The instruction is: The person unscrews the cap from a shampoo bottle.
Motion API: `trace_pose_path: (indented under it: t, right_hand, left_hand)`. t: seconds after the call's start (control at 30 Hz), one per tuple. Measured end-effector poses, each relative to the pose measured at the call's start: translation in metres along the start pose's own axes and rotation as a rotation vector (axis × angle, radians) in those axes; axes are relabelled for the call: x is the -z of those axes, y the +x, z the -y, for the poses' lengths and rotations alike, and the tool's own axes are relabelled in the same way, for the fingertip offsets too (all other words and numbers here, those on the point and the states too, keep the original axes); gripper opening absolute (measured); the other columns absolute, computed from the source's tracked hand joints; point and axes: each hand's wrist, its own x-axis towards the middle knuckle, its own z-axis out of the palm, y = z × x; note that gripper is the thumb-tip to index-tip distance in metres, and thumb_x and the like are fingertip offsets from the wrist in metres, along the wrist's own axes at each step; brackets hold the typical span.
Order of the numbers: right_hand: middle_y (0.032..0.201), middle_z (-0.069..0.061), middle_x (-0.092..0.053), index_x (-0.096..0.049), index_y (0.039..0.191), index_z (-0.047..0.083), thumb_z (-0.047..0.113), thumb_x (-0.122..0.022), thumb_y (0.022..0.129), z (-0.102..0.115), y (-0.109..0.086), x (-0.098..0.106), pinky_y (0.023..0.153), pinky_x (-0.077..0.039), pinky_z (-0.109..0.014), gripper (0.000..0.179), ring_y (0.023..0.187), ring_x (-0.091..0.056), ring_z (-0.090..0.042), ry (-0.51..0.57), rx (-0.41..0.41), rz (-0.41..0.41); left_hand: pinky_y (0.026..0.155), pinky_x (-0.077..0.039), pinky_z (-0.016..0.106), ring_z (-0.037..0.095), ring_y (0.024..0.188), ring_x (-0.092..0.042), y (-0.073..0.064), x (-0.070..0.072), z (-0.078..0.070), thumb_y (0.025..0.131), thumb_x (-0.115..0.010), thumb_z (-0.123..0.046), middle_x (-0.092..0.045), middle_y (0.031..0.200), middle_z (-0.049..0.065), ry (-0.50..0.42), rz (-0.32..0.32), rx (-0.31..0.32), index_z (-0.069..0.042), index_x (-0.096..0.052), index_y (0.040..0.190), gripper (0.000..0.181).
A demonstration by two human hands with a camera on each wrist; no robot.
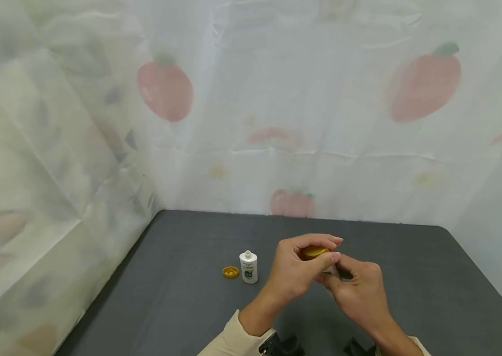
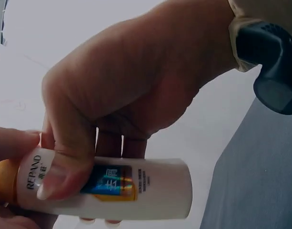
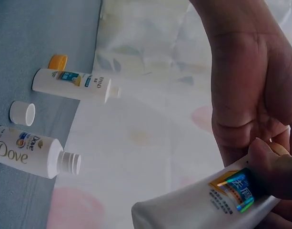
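Note:
Both hands meet above the table around a white REPAND bottle [image 2: 160,200] with a gold cap [image 1: 314,252]. The left hand [image 1: 293,269] has its fingers and thumb about the gold cap end. My right hand [image 1: 362,294] grips the bottle's body, and its thumb lies across the label in the left wrist view. The bottle's lower end [image 3: 169,214] points away from the left hand in the right wrist view. Fingers cover most of this bottle in the head view. The cap appears seated on the bottle's end.
An uncapped white REPAND bottle [image 1: 249,272] stands on the dark grey table [image 1: 188,306], with a gold cap [image 1: 230,272] beside it. The right wrist view also shows an uncapped Dove bottle [image 3: 29,150] and a white cap [image 3: 23,113]. Fruit-printed sheeting [image 1: 344,123] surrounds the table.

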Motion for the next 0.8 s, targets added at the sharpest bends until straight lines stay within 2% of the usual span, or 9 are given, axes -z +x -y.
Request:
trace_pose_path:
  t: [0.07, 0.17, 0.27, 0.37, 0.47, 0.63, 0.8]
  right_hand:
    - [0.069, 0.0, -0.078, -0.083, 0.094, 0.007, -0.007, -0.088, 0.072, 0.001, 0.0, 0.001, 0.06, -0.055, -0.012, 0.026, 0.063, -0.066, 0.008, 0.02, -0.002, 0.008]
    - [0.073, 0.0, -0.079, -0.083, 0.094, 0.01, -0.005, -0.088, 0.075, 0.002, 0.0, 0.003, 0.061, -0.056, -0.013, 0.024, 0.066, -0.069, 0.006, 0.055, -0.059, 0.036]
    - [0.08, -0.004, -0.081, -0.082, 0.099, 0.009, -0.001, -0.088, 0.078, 0.003, 0.0, 0.006, 0.061, -0.058, -0.015, 0.025, 0.069, -0.071, 0.003, 0.088, -0.152, 0.067]
    - [0.089, -0.011, -0.082, -0.081, 0.106, 0.005, 0.003, -0.09, 0.076, 0.003, 0.002, 0.008, 0.062, -0.06, -0.017, 0.031, 0.074, -0.074, 0.0, 0.085, -0.225, 0.084]
    - [0.092, -0.012, -0.082, -0.081, 0.109, 0.005, 0.007, -0.09, 0.077, 0.004, 0.003, 0.01, 0.063, -0.06, -0.019, 0.033, 0.075, -0.075, -0.002, 0.066, -0.271, 0.108]
    - [0.094, -0.01, -0.082, -0.081, 0.111, 0.005, 0.008, -0.091, 0.078, 0.007, 0.001, 0.01, 0.064, -0.06, -0.02, 0.034, 0.075, -0.076, -0.003, 0.058, -0.295, 0.127]
    - [0.092, -0.009, -0.082, -0.081, 0.111, 0.006, 0.005, -0.09, 0.078, 0.008, -0.004, 0.009, 0.062, -0.061, -0.019, 0.034, 0.075, -0.076, -0.002, 0.086, -0.245, 0.117]
  left_hand:
    - [0.089, -0.064, 0.033, 0.003, 0.104, -0.074, 0.0, 0.0, 0.0, 0.096, -0.073, -0.005, -0.07, 0.124, 0.032, -0.019, 0.016, -0.025, 0.01, -0.073, 0.114, 0.023]
    - [0.091, -0.063, 0.027, 0.005, 0.107, -0.073, 0.0, 0.005, 0.002, 0.098, -0.071, -0.006, -0.066, 0.125, 0.037, -0.072, 0.077, -0.039, 0.012, -0.07, 0.121, 0.029]
    - [0.099, -0.057, 0.022, 0.021, 0.125, -0.068, -0.002, 0.015, 0.001, 0.105, -0.062, -0.011, -0.059, 0.137, 0.039, -0.111, 0.182, -0.036, 0.012, -0.062, 0.135, 0.038]
    - [0.111, -0.051, 0.024, 0.034, 0.141, -0.056, -0.003, 0.024, 0.001, 0.111, -0.052, -0.017, -0.052, 0.148, 0.036, -0.121, 0.277, -0.045, 0.011, -0.053, 0.145, 0.045]
    - [0.117, -0.047, 0.026, 0.025, 0.145, -0.053, -0.002, 0.031, 0.001, 0.112, -0.048, -0.018, -0.049, 0.152, 0.035, -0.122, 0.328, -0.053, 0.011, -0.05, 0.148, 0.046]
    - [0.109, -0.054, 0.025, 0.009, 0.13, -0.065, -0.002, 0.037, 0.004, 0.106, -0.061, -0.016, -0.054, 0.141, 0.041, -0.138, 0.313, -0.035, 0.012, -0.055, 0.142, 0.046]
    - [0.094, -0.06, 0.025, 0.003, 0.102, -0.07, -0.002, 0.035, 0.007, 0.095, -0.078, -0.028, -0.062, 0.121, 0.036, -0.04, 0.195, -0.013, 0.006, -0.068, 0.126, 0.048]
